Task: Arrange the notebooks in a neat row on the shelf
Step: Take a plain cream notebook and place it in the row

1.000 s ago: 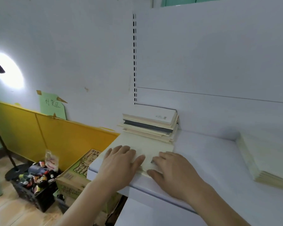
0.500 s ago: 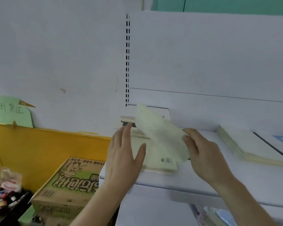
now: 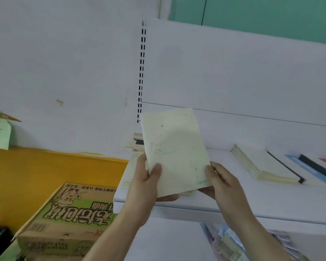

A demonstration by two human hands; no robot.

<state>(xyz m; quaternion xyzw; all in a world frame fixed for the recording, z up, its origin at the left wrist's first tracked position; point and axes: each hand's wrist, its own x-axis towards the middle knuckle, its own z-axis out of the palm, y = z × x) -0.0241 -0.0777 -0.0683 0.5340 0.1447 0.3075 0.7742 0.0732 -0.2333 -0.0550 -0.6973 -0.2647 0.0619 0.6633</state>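
Both hands hold a cream notebook (image 3: 174,149) upright above the front edge of the white shelf (image 3: 233,202), its cover facing the camera. The cover is pale and plain with faint green specks and a small greenish mark near its lower right corner; it tilts slightly to the left. The left hand (image 3: 147,183) pinches the lower left edge, thumb on the cover and fingers behind. The right hand (image 3: 219,183) grips the lower right corner, thumb on the front and fingers curled under the bottom edge.

Behind the notebook, at the shelf's left end, a stack (image 3: 137,144) of notebooks lies flat, mostly hidden; only its left edges show. To the right of the held notebook, a cream pile (image 3: 262,164) lies flat on the shelf, with a black-edged book (image 3: 286,168) just beside it, and blue, dark and red covers beyond that run out of view.

Below the shelf to the left sits a carton (image 3: 70,213) with green print, its top closed, contents unseen. Under the shelf to the right, glossy packets (image 3: 224,242) are blurred and partly hidden by the right forearm.
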